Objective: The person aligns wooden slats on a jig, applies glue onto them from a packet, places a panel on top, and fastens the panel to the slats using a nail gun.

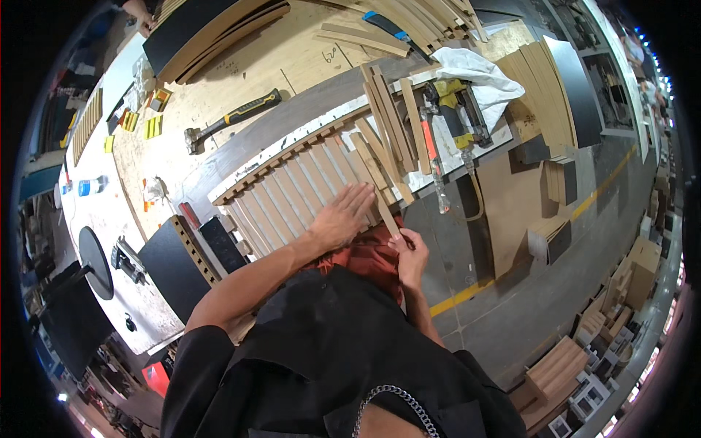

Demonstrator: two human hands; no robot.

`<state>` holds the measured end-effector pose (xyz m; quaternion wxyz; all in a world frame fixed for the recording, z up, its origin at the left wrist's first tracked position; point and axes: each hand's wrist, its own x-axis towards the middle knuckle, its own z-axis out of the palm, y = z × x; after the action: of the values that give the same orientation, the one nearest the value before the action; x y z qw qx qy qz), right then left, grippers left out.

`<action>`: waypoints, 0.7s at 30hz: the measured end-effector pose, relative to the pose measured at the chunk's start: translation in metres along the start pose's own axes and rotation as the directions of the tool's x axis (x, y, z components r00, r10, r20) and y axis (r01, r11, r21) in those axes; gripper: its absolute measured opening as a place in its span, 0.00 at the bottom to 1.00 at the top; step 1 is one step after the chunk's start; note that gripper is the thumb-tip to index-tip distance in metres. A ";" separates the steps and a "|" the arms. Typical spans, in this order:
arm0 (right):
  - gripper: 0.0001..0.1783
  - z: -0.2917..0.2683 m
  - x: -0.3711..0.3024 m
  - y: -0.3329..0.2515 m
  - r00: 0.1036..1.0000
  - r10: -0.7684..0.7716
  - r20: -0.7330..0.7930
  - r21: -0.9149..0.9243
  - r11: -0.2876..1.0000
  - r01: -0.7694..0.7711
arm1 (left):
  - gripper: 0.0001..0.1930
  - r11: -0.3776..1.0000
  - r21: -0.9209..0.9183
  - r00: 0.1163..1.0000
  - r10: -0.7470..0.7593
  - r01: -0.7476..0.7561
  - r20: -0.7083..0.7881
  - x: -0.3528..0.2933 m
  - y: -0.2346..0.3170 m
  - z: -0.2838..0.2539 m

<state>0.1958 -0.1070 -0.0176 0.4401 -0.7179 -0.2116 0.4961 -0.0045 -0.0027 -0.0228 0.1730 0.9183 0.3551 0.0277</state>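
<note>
My left hand [343, 217] lies flat, fingers together and stretched out, on a row of thin wooden slats [290, 188]. The slats lie side by side, their far ends along a notched wooden strip [292, 150]. My right hand [412, 255] pinches the near end of a slim wooden slat [387, 214] at the row's right end, by the bench's front edge. Right of the row, several loose strips [394, 120] lie across the notched strip. Beyond them is a yellow and black nail gun [456, 109] with an air hose [478, 193].
A black and yellow hammer [234, 120] lies on the bench beyond the row. A white cloth [485, 82] sits by the nail gun. Stacked boards [537, 80] stand at the right, dark boards [179, 266] at the left. A yellow line [467, 294] crosses the floor.
</note>
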 end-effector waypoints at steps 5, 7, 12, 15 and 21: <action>0.12 -0.006 0.013 0.005 0.994 0.104 0.027 0.045 0.993 -0.105 | 0.35 1.000 0.010 1.000 0.004 -0.004 0.027 0.002 0.003 -0.002; 0.12 -0.008 0.017 0.005 0.992 0.126 0.025 0.029 0.991 -0.127 | 0.36 1.000 0.016 0.998 -0.021 0.020 0.057 0.006 0.006 -0.004; 0.14 -0.016 0.025 0.004 0.969 0.220 0.116 0.035 0.974 -0.225 | 0.39 0.994 0.109 0.990 -0.033 0.018 0.134 0.007 0.006 0.007; 0.17 -0.015 0.027 0.004 0.966 0.226 0.124 0.152 0.958 -0.243 | 0.41 0.985 0.170 0.992 -0.031 0.010 0.122 0.009 0.013 0.004; 0.21 -0.021 0.023 0.009 0.921 0.327 0.211 0.053 0.937 -0.345 | 0.42 0.942 0.242 0.951 -0.272 0.233 0.144 0.026 -0.007 -0.010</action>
<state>0.2236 -0.1033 -0.0348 0.3567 -0.6700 -0.1059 0.6424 0.0085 0.0225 -0.0174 0.1019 0.8773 0.4545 -0.1154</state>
